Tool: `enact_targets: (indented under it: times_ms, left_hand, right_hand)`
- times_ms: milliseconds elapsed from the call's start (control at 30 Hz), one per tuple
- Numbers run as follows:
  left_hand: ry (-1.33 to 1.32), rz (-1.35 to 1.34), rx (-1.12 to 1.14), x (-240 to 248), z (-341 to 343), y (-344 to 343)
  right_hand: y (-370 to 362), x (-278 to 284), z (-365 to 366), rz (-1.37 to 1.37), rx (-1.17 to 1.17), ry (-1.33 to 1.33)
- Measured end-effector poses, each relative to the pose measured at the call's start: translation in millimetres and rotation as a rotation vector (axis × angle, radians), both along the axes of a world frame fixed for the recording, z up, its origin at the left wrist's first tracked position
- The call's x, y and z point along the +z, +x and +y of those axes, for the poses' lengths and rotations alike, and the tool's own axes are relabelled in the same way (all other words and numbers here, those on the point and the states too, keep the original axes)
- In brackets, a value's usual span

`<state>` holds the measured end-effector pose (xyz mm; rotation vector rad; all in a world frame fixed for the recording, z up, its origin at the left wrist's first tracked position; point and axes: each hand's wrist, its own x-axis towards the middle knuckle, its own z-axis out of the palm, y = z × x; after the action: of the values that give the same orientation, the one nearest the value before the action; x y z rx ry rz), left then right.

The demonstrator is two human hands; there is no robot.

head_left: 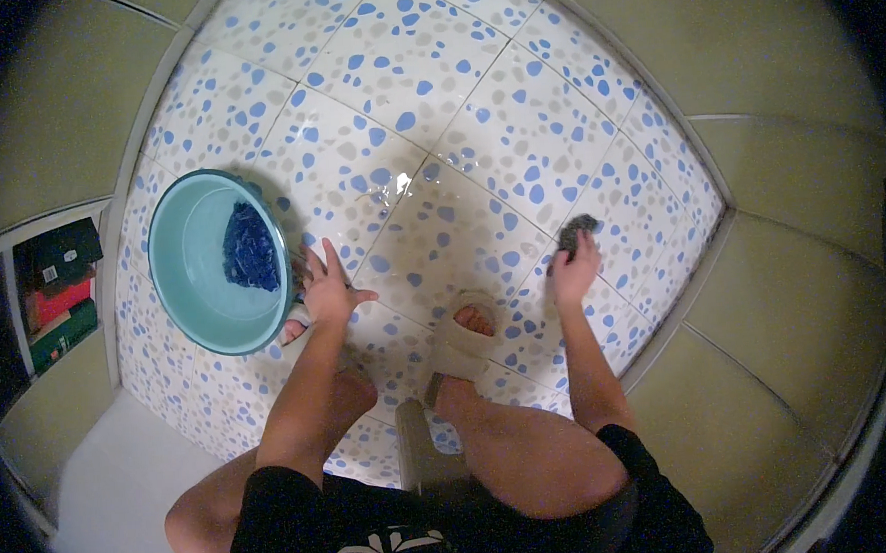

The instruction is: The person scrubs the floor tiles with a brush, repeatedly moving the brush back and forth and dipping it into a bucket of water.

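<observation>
My right hand (576, 272) presses a dark grey scouring pad (580, 227) against the tiled floor, its fingers resting over the pad. My left hand (330, 290) is open beside the basin, fingers spread and nothing in them. Just left of it stands a round turquoise basin (184, 270) with a darker rim. Inside the basin, against its right side, lies a dark blue crumpled bundle (250, 249) that looks like wet cloth.
The white floor (374, 110) has blue and grey pebble spots and wet, shiny patches in the middle. My sandalled foot (471, 325) is between my hands. Olive tiled walls (784, 279) close in both sides. Dark, red and green packages (61, 291) fill a recess at left.
</observation>
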<state>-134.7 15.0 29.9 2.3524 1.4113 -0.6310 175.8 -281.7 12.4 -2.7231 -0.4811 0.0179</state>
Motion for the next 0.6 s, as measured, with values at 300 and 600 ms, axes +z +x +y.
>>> enact_targets:
  times_ms: [300,600]
  left_hand:
    - [-0.138,0.052,0.043,20.5,1.0,17.3]
    - [-0.167,0.036,0.046,20.4,4.4,9.7]
  right_hand:
    - [-84.3,-32.9,142.6,0.16,0.877,0.054]
    - [16.3,14.9,54.4,0.181,0.492,-0.213]
